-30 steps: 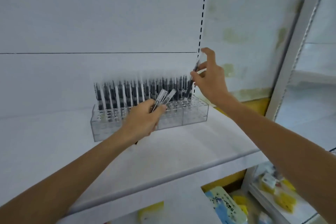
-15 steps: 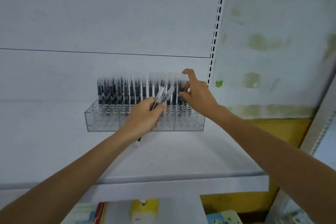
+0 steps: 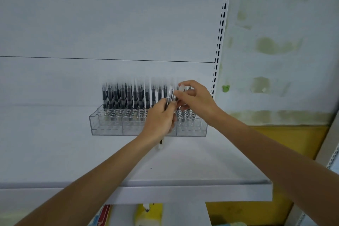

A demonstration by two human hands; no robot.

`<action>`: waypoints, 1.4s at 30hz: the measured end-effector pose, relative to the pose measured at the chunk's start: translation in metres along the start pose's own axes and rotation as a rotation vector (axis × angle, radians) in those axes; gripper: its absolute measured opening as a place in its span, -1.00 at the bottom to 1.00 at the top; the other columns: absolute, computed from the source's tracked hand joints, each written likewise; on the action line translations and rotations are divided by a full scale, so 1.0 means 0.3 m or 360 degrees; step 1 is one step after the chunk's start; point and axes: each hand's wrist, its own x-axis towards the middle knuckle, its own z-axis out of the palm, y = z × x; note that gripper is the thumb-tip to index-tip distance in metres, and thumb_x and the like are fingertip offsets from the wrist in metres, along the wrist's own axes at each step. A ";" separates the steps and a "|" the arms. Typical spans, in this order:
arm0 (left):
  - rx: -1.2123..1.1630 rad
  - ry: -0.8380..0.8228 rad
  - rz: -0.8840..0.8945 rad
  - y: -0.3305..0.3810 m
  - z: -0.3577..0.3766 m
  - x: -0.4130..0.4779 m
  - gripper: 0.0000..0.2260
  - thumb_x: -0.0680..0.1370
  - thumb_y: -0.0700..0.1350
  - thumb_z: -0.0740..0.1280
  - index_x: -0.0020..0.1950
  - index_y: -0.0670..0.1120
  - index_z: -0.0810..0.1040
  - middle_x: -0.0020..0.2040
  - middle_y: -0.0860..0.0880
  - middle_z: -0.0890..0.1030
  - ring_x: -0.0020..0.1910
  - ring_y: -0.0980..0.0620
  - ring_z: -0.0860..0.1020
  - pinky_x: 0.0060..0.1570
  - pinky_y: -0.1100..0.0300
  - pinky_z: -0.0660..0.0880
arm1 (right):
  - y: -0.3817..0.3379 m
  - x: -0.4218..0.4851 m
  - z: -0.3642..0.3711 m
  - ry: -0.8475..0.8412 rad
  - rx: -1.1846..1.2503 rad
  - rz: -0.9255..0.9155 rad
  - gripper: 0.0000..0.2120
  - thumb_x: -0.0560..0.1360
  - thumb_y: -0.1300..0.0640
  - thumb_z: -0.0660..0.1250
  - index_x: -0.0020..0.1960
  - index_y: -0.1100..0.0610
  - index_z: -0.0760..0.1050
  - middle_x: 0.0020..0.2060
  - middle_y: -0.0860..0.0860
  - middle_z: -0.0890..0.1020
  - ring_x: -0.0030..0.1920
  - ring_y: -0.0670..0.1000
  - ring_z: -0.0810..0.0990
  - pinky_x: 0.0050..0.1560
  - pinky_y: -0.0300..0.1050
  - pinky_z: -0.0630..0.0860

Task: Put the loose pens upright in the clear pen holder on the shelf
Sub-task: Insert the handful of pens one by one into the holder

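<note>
— Starting at the left of your feed, what's there?

— I see the clear pen holder (image 3: 110, 126) on the white shelf (image 3: 201, 174), set back near the rear panel. Dark upright pens (image 3: 128, 97) stand in its back rows.

— And the hands?

— The left hand (image 3: 159, 119) is in front of the holder's middle, fingers curled round a small bunch of loose pens (image 3: 170, 95). Their tops rise above the fist and one end pokes out below. I cannot tell how many there are. Just beside it, over the holder's right part, the right hand (image 3: 198, 99) pinches the pale cap of a single pen (image 3: 181, 87) between thumb and forefinger. I cannot tell whether its lower end sits in a hole.

— Further right?

— A slotted upright (image 3: 220, 42), then a stained wall (image 3: 275, 24) with a small green sticker (image 3: 226, 88).
</note>
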 end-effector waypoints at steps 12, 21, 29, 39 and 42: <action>0.0191 -0.0071 0.0012 -0.043 -0.090 -0.026 -0.80 0.61 -0.08 0.18 -0.18 -0.10 0.46 -0.42 -0.02 0.48 -0.63 0.17 0.30 -0.59 0.32 0.23 | -0.099 0.089 -0.132 0.0685 -0.0416 -0.0644 -0.67 0.47 0.27 0.38 0.17 0.17 0.35 -0.25 0.20 0.59 -0.31 0.05 0.59 -0.30 -0.22 0.61; 0.0385 0.0042 0.0010 -0.064 -0.160 -0.043 -0.70 0.61 -0.01 0.13 -0.23 -0.07 0.52 -0.45 0.04 0.46 -0.59 0.23 0.33 -0.52 0.39 0.22 | 0.017 0.101 -0.098 0.0473 -0.0997 -0.0776 -0.66 0.52 0.27 0.32 0.25 0.24 0.33 -0.27 0.16 0.56 -0.28 0.08 0.54 -0.24 -0.34 0.39; 0.0262 0.0027 -0.0003 -0.066 -0.146 -0.046 -0.71 0.62 -0.04 0.15 -0.23 -0.10 0.50 -0.45 0.02 0.43 -0.62 0.22 0.31 -0.59 0.39 0.21 | 0.073 0.069 -0.077 0.0245 -0.1242 -0.0530 -0.67 0.57 0.18 0.25 0.31 0.16 0.33 -0.43 0.17 0.55 -0.43 0.14 0.49 -0.27 -0.02 0.51; 0.0128 -0.0009 0.0232 -0.004 -0.028 -0.049 -0.74 0.64 -0.09 0.11 -0.20 -0.05 0.47 -0.43 0.00 0.45 -0.61 0.22 0.34 -0.57 0.40 0.25 | -0.016 -0.082 0.034 -0.0047 -0.0478 -0.0315 -0.80 0.51 -0.02 0.33 -0.21 0.08 0.50 -0.36 -0.08 0.56 -0.33 -0.15 0.52 -0.26 -0.28 0.49; 0.0061 -0.0070 0.0211 0.005 0.006 -0.049 -0.77 0.64 -0.10 0.11 -0.16 -0.03 0.47 -0.41 0.00 0.46 -0.56 0.20 0.36 -0.54 0.35 0.30 | -0.012 -0.084 0.018 -0.0071 -0.0299 -0.0208 -0.75 0.51 0.09 0.34 -0.32 0.13 0.50 -0.40 -0.02 0.56 -0.32 -0.05 0.54 -0.21 -0.06 0.52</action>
